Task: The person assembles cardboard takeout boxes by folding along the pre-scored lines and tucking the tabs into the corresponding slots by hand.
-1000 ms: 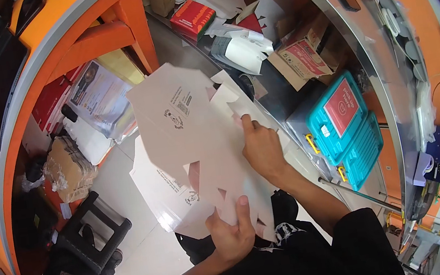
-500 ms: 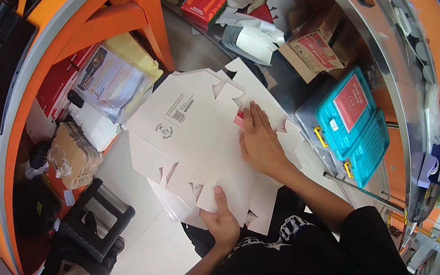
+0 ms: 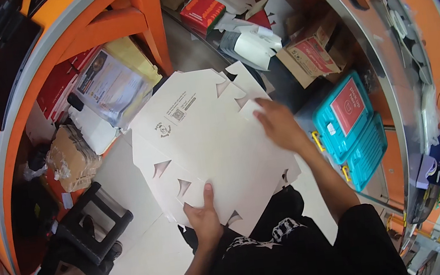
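A large white cardboard box blank lies tilted above my lap, with cut slots along its edges and a small dark print on its upper left. My left hand grips its near left edge, thumb on top and fingers hidden underneath. At the right edge, my right hand has its bent fingers on a small flap. The fingertips seem to pinch that flap, and part of the hand's underside is hidden.
An open orange shelf holds papers and plastic-wrapped cardboard on the left. A black stool stands below it. To the right are a teal-lidded bin, a brown carton and a red box.
My right hand has gone from lying flat on the blank to its right edge, fingers bent. The red patch beside it no longer shows. My left hand has shifted slightly left.
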Motion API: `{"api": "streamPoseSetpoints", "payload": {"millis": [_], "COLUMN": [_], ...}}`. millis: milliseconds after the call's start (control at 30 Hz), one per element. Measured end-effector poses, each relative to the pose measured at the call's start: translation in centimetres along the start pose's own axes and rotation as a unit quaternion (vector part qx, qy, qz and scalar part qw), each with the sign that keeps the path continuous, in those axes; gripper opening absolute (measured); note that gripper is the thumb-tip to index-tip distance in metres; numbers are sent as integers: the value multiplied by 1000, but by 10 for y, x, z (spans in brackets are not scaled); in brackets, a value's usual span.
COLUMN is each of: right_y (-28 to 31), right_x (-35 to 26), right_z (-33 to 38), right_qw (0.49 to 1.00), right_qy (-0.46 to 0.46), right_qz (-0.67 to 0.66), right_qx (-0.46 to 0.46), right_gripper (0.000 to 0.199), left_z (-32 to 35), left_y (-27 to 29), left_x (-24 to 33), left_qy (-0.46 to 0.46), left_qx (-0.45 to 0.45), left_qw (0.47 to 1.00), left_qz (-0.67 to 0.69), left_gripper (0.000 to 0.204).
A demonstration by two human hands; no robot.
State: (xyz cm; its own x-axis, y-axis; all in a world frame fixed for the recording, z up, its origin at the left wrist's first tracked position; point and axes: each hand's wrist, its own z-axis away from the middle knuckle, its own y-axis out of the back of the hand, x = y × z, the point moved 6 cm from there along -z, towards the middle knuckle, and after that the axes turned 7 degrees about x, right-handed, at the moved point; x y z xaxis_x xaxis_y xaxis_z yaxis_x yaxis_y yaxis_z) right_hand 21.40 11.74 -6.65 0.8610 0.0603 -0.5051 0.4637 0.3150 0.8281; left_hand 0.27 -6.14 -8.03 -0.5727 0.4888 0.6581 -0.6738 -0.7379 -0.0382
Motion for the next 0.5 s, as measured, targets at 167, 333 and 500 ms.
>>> {"api": "streamPoseSetpoints", "payload": {"millis": [167,333,500], "right_y": [32,22,53], "right_x": [9,7,-19], "right_z": [-43,-87,-85], "right_qw": [994,978,890], "right_qy": [82,-59,-88], "right_qz": [-73,-142,-401], "right_qx": [19,-143,-199], "right_gripper": [56,56,49], "left_z": [-11,-14,-11], "left_y": [-3,-2,-5], "left_x": [7,18,35], "left_qy": [-149,-138,-143], "left_qx": [-60,-73,-99], "left_qw": [986,988,984], "left_qz": [45,-1,-46], "left_gripper": [44,47,33]}}
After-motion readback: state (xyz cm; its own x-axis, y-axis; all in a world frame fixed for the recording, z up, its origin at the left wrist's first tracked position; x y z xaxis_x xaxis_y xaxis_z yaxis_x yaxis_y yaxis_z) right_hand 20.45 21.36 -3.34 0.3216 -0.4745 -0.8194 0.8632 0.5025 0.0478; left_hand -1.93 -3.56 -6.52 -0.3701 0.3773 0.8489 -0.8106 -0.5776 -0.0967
